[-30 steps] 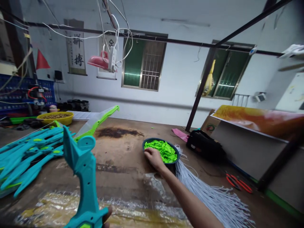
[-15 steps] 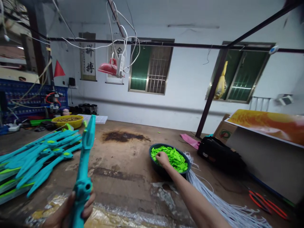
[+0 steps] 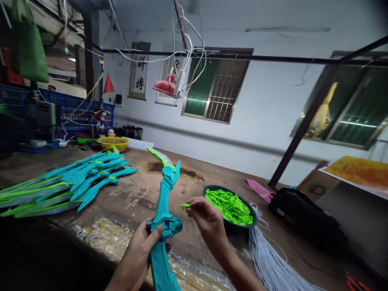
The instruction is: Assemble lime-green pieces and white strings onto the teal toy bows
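Note:
My left hand (image 3: pixel 139 250) is wrapped round the middle of a teal plastic toy bow (image 3: pixel 164 198), its thumb lying beside a rectangular opening in the hub. The bow stands upright, with a bright green tip at its upper end. To the right of the hub, my right hand (image 3: pixel 209 222) pinches a small green plastic piece (image 3: pixel 185 206) between thumb and fingertips, apart from the bow. Behind that hand is a dark basin (image 3: pixel 255 220) heaped with similar green pieces (image 3: pixel 228 206). A stack of teal and green toy bows (image 3: pixel 100 169) lies to the left.
White cords (image 3: pixel 269 258) trail off the table beside the basin. A black bag (image 3: pixel 303 218), a pink cloth (image 3: pixel 260 190) and a cardboard box (image 3: pixel 318 184) are on the right. At the back left is a yellow bowl (image 3: pixel 121 146); a red lamp (image 3: pixel 165 85) hangs overhead.
My right hand has come out of the basin towards the bow with a green piece. My left hand has turned the bow, showing its hub opening. The view has swung left.

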{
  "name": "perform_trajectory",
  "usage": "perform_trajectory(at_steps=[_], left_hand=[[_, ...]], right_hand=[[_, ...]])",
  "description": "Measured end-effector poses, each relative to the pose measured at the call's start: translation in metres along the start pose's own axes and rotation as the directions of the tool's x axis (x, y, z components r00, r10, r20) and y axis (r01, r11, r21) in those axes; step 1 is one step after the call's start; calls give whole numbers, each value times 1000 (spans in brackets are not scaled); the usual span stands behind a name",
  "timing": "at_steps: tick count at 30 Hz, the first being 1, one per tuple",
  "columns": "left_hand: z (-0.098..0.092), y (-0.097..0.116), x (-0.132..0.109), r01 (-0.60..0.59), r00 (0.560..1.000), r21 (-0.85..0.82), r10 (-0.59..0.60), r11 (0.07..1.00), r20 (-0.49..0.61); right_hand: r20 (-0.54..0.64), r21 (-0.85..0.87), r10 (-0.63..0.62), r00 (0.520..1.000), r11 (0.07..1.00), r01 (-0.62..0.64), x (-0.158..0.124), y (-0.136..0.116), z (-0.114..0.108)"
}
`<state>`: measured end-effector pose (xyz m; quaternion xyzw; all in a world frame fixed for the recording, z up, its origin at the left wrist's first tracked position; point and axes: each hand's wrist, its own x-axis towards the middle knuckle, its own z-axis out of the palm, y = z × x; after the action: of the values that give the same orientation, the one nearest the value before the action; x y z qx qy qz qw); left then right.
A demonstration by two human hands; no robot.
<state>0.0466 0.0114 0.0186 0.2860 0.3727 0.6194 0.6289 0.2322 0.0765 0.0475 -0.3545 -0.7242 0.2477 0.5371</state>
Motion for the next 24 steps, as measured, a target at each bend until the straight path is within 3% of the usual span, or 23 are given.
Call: perform_trajectory(at_steps=[2,4,6,11,18,24], left_hand=[[2,0,-6,-3,1000,6,3,1000,25],[2,2,-12,7,997,19,-9,1000,79],[0,5,-18,7,994,31,-10,1000,109],[-2,8,-26,-16,993,28,13,999,119],[0,6,-21,-43,987,18,39,999,158],[2,4,-24,-50,993,41,45,998,108]], right_hand=[[65,-59,-201,978,977,205,-12,-23,11],[175,-154,-402,899,890,428,-21,-36,18],[259,-229,-501,826,799,557,-25,-40,21],[296,-324,-513,805,739,590,-24,-43,17],[260,-270,-531,806,762,589,-26,-46,17],[290,-275,-514,807,763,585,-26,-48,21]])
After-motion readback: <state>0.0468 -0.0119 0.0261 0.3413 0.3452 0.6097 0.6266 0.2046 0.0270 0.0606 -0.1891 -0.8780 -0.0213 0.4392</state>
